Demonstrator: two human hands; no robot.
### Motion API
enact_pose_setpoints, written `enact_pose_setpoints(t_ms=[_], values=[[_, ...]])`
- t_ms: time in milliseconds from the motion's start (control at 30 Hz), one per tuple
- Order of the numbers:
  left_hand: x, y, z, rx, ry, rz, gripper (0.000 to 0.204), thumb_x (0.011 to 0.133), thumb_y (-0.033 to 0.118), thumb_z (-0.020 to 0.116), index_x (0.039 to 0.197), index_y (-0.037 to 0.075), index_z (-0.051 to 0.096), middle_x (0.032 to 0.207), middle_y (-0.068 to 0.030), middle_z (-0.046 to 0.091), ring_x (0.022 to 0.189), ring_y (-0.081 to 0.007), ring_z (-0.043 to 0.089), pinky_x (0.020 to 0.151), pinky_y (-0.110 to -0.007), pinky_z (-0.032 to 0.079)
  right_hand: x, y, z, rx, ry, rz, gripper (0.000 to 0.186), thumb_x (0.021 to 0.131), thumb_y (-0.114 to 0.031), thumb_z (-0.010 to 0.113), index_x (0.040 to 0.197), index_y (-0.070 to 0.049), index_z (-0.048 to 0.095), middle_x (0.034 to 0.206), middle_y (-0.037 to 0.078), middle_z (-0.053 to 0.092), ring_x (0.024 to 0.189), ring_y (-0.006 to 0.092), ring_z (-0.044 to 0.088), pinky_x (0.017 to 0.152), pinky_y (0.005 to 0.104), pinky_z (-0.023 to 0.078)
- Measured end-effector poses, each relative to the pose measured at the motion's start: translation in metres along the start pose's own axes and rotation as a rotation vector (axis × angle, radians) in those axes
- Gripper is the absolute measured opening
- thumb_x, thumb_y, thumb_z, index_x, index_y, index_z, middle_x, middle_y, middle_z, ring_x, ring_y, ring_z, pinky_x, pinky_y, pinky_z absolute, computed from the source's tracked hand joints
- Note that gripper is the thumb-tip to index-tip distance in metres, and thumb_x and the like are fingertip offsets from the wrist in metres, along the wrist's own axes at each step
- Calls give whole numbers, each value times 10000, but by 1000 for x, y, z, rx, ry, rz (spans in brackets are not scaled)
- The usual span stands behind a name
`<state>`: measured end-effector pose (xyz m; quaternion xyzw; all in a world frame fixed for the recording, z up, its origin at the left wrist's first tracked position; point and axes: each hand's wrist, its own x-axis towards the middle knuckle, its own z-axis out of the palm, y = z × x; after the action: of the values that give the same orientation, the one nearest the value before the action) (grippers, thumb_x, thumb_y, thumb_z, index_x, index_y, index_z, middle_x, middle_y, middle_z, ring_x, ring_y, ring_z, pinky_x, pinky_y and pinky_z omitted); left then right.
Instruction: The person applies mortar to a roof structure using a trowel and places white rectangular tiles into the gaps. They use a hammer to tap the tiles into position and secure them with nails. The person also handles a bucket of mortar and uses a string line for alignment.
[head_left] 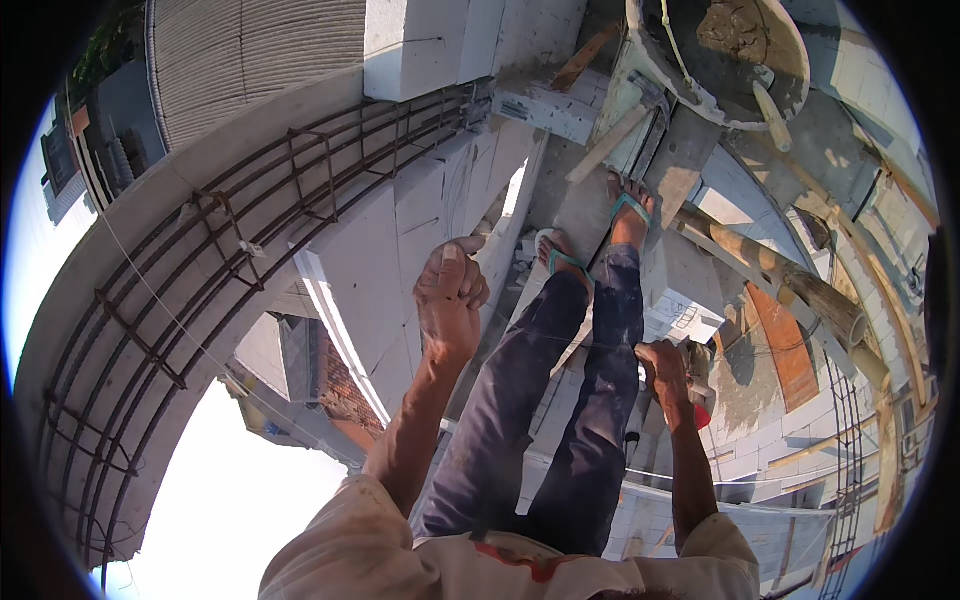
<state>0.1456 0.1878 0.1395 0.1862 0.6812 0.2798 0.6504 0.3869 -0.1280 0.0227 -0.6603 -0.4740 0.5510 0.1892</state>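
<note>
My left hand [450, 295] is raised beside my left leg, fingers curled closed; what it holds, if anything, is too small to make out. My right hand [662, 365] is curled beside my right thigh. A thin line [570, 341] crosses my legs near both hands, but I cannot tell whether either grips it. A red object [701, 415] shows just beyond my right wrist, partly hidden. My feet, in green-strapped sandals [630, 210], stand apart on a narrow concrete surface near a wooden-handled tool [610, 145].
A rebar cage [260, 245] runs along the curved concrete band at left, with a drop beyond. A round tub [640, 50] of wet mortar sits ahead. White blocks [420, 45], a bamboo pole [800, 290] and an orange board [775, 350] lie around and below me.
</note>
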Motion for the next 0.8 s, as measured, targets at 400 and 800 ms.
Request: enact_pose_setpoints(t_ms=[400, 800], values=[[-52, 26, -9, 119, -187, -23, 394, 1112, 339, 529, 1101, -25, 681, 677, 69, 379, 590, -45, 302, 566, -239, 294, 32, -120, -61, 88, 65, -20, 302, 947, -199, 720, 1217, -64, 712, 1120, 152, 716, 1018, 319, 689, 911, 422, 546], [-271, 92, 32, 313, -555, -11, 305, 1105, 297, 546, 1100, 57, 734, 821, 70, 543, 735, -45, 449, 667, -233, 390, -13, -412, -165, 1132, 527, 60, 657, 1023, -58, 630, 1568, 45, 279, 1002, 189, 698, 720, 218, 730, 679, 348, 645]])
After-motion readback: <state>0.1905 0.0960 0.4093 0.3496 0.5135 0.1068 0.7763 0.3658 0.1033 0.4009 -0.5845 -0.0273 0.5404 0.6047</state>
